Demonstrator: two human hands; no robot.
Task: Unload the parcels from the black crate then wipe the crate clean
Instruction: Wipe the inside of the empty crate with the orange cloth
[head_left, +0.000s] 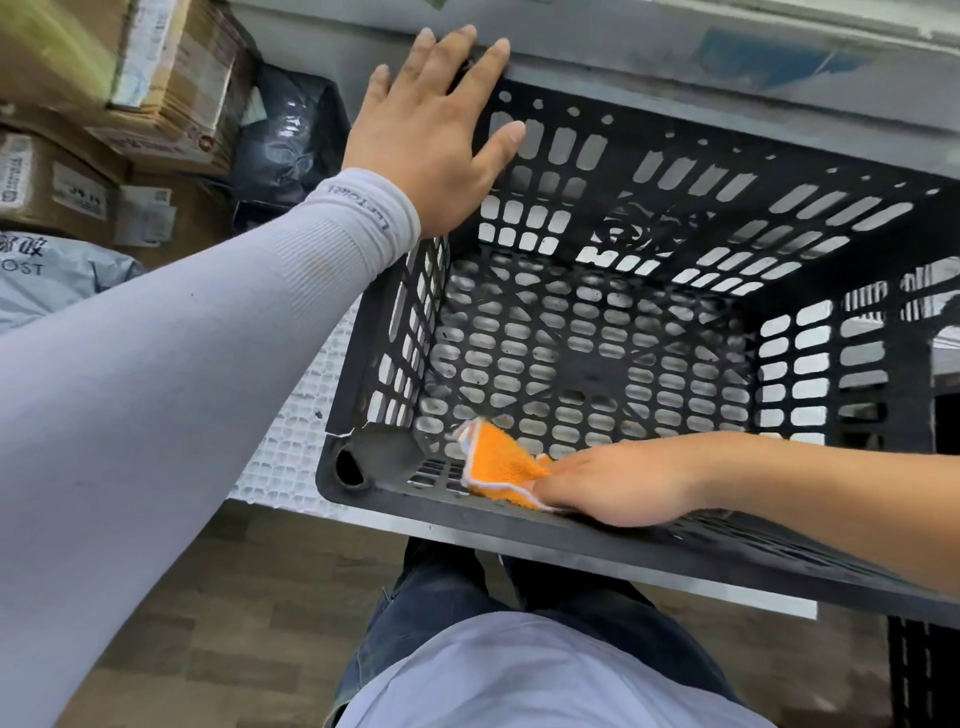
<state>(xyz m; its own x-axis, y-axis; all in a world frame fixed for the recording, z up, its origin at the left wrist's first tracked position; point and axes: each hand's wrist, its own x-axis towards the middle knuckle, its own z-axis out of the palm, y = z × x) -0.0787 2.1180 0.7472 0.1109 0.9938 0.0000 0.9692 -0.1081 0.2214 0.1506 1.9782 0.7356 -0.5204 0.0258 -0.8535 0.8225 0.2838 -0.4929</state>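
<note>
- One black crate (597, 332) fills the middle and right of the view, standing on a white table (291, 457) with its slotted floor bare of parcels.
- An orange cloth (501, 465) with a white edge lies low in the crate's 7 o'clock corner, against the inside of the near wall.
- The right hand (623, 480) sits just at the cloth's 3 o'clock side, its fingers laid over the cloth's right end and pressing it to the near wall; whether the fingers curl round the cloth I cannot tell.
- The left hand (436, 135), at 11 o'clock from the cloth and well apart from it, rests flat on the crate's far left corner, fingers straight and spread over the rim.
- A pale grey sleeve (171, 374) covers the left forearm to the wrist.
- Several cardboard boxes (156, 78) with labels are stacked at 10 o'clock of the crate, a black plastic parcel (291, 135) beside them and a grey mail bag (47, 275) below them.
- Dark trousers (467, 597) and a wooden floor (234, 597) show at 6 o'clock, under the table's edge.
</note>
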